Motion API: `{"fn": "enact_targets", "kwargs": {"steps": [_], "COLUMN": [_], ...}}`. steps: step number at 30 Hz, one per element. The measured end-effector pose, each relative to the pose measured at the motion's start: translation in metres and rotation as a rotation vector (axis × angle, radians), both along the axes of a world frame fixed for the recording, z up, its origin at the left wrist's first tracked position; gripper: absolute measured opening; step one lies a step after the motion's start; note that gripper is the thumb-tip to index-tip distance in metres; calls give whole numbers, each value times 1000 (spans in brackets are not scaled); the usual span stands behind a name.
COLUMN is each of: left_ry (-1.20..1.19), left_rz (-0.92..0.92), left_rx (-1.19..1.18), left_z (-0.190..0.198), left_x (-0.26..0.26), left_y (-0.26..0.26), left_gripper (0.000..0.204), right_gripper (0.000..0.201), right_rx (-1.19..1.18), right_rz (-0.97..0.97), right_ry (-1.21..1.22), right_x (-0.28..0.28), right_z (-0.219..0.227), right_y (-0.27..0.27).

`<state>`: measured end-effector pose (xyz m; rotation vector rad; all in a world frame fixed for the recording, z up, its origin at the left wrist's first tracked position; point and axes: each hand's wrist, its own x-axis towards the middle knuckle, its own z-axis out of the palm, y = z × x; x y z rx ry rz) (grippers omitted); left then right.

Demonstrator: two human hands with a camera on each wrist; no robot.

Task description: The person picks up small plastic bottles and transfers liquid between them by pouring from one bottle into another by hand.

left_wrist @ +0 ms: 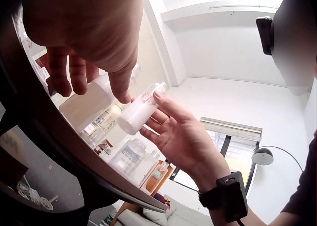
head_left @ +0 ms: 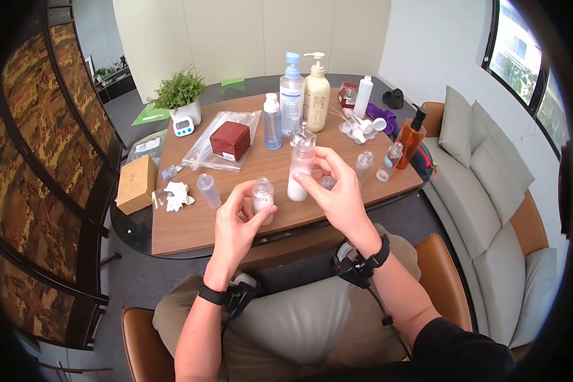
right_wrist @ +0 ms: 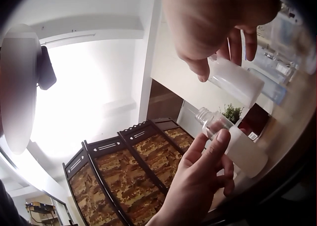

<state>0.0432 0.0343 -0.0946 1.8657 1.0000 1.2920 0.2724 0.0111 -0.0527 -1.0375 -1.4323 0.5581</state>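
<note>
I sit at a wooden table (head_left: 191, 223). My left hand (head_left: 247, 204) grips a small clear bottle (head_left: 263, 198), open at the neck and part full of white cream, held upright just above the table's front edge. My right hand (head_left: 309, 179) holds a taller clear bottle (head_left: 299, 170), white in its lower half, a little right of and above the small one. In the left wrist view the right hand (left_wrist: 183, 137) holds the taller bottle (left_wrist: 138, 112) tilted. In the right wrist view the left hand (right_wrist: 198, 181) pinches the small bottle (right_wrist: 233, 144) below the taller bottle (right_wrist: 235, 80).
Behind the hands stand a blue-capped pump bottle (head_left: 291, 95), a cream pump bottle (head_left: 316, 92), an amber bottle (head_left: 410, 137) and several small empty bottles. A red box (head_left: 230, 140), potted plant (head_left: 179, 95), cardboard box (head_left: 137, 183) and crumpled tissue (head_left: 177, 194) lie left. A sofa (head_left: 490, 191) stands right.
</note>
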Motion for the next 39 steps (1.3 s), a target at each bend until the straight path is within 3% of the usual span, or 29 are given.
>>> {"fn": "enact_targets", "kwargs": {"steps": [2, 4, 10, 17, 19, 23, 30, 33, 39], "left_ry": [-21, -11, -14, -29, -11, 35, 15, -484, -530], "left_rz": [7, 6, 1, 18, 20, 75, 150, -3, -150], "left_rx": [23, 19, 30, -72, -16, 131, 140, -222, -250], "left_z": [-3, -4, -11, -9, -8, -3, 3, 8, 11], "left_x": [1, 0, 0, -2, -1, -2, -20, -26, -44], "left_y": [2, 2, 7, 5, 5, 1, 7, 9, 12], "left_gripper": [57, 57, 58, 57, 57, 56, 54, 39, 42], "right_gripper": [51, 49, 47, 46, 46, 45, 49, 49, 46], "right_rx": [9, 138, 61, 100, -63, -125, -166, -151, -90], "right_rz": [10, -83, 12, -78, 69, 76, 131, 133, 130], "right_ry": [36, -100, 70, 6, 48, -55, -72, -117, -186], "right_x": [0, -2, 8, 11, 11, 5, 1, -2, -7], "right_z": [2, 8, 7, 3, -4, -11, -23, -16, -15], "right_y": [-2, -7, -3, -2, -1, -1, 1, -4, -6]}}
